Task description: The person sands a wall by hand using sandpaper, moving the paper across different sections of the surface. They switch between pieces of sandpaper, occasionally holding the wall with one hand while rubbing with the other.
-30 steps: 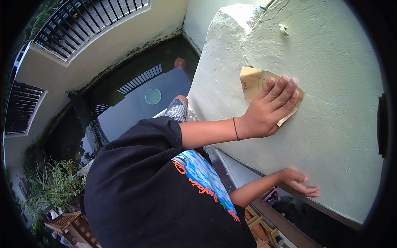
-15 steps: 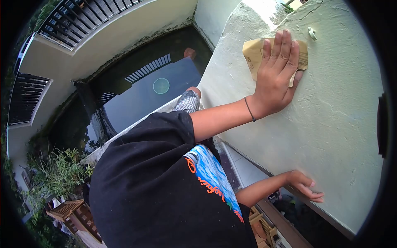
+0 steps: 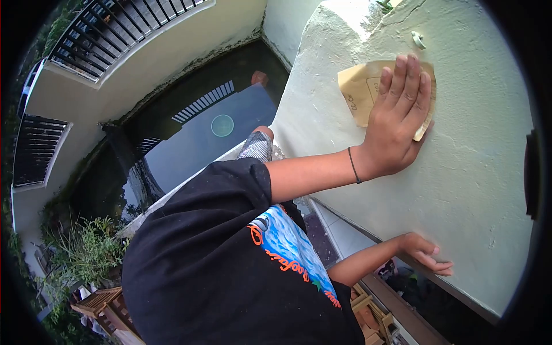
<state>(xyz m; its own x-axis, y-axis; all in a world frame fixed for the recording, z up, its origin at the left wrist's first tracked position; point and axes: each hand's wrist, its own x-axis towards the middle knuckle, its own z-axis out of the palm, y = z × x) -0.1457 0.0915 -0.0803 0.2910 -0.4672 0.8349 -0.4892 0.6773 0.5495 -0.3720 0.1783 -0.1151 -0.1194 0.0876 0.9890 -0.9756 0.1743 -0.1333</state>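
My left hand [image 3: 398, 118] lies flat over a tan sheet of sandpaper [image 3: 355, 92], pressing it against the pale green painted wall [image 3: 460, 172]. Printed letters show on the sheet's backing, and its lower right corner curls out beside my thumb. The hand covers the middle of the sheet. A dark cord band circles that wrist. Near the wall's lower edge, my right hand [image 3: 424, 253] holds nothing, its fingers loosely bent and the thumb apart. It rests at or just against the wall's edge; contact is hard to tell.
A small hook-like fitting [image 3: 418, 39] sticks out above the sheet, near a crack. Dark water [image 3: 190, 144] lies below on the left, with railings [image 3: 115, 34] beyond. A leafy plant [image 3: 92, 247] and wooden furniture [image 3: 103, 305] stand lower left.
My left hand and the sandpaper have shifted slightly down and to the right over the wall. The view has tilted a little. My right hand has barely moved.
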